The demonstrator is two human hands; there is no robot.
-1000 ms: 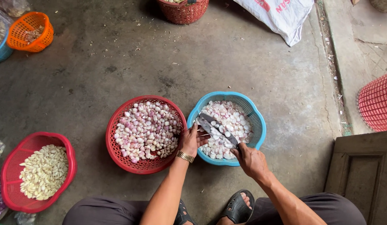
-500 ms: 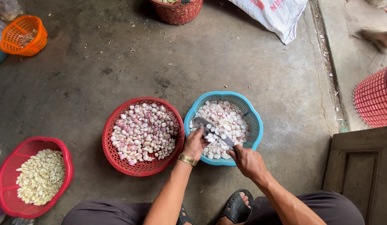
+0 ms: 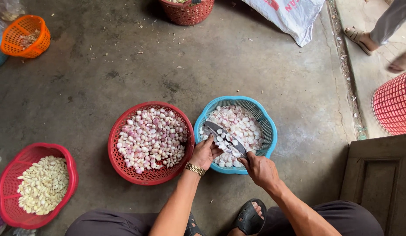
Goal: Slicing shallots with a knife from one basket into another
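A: What is nearest to the person?

B: Two dark trouser knees and a black rubber sandal (image 3: pixel 249 217) on the grey concrete floor (image 3: pixel 124 74). Above them, the right hand (image 3: pixel 262 169) is closed around the handle of a long metal knife (image 3: pixel 224 137). The left hand (image 3: pixel 205 153), with a gold wristwatch (image 3: pixel 194 169), has its fingers curled at the blade; I cannot tell if it pinches a clove.

A: Where is the knife?

B: It lies slanted over the round blue plastic basket (image 3: pixel 268 131) of pale cut pieces. Just beside, on the left, stands a round red plastic basket (image 3: pixel 120 168) of pinkish cloves.

A: And further?

B: A red oval basket (image 3: pixel 10 214) of white peeled cloves at far left, an orange basket (image 3: pixel 26 37) in the top corner, a white sack (image 3: pixel 294 17), and another person's sandalled feet (image 3: pixel 358 37).
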